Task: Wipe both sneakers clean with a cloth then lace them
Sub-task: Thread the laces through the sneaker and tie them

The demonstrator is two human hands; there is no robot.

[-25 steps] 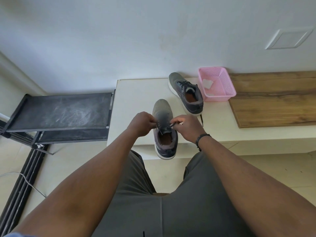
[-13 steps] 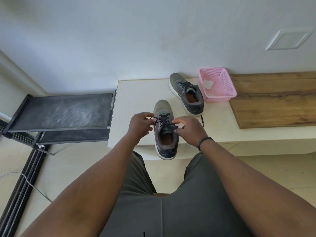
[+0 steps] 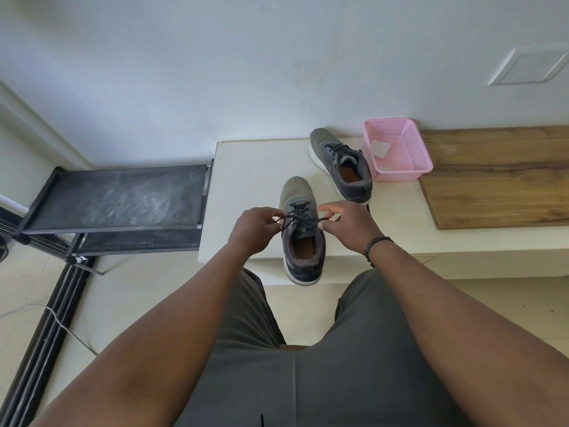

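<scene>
I see a white bench (image 3: 252, 167) by the wall, with a wood board (image 3: 498, 180) on its right side. A black rack (image 3: 123, 198) stands to the left of the bench. A pink basket (image 3: 397, 152) sits at the back with a cloth (image 3: 380, 148) inside. The far shoe (image 3: 341, 164) lies just beside the basket. The near shoe (image 3: 301, 229) sits at the front edge, heel toward me. My left hand (image 3: 252, 229) pinches one end of the black lace (image 3: 303, 218). My right hand (image 3: 348, 223) pinches the other end, and its other fingers are spread out.
</scene>
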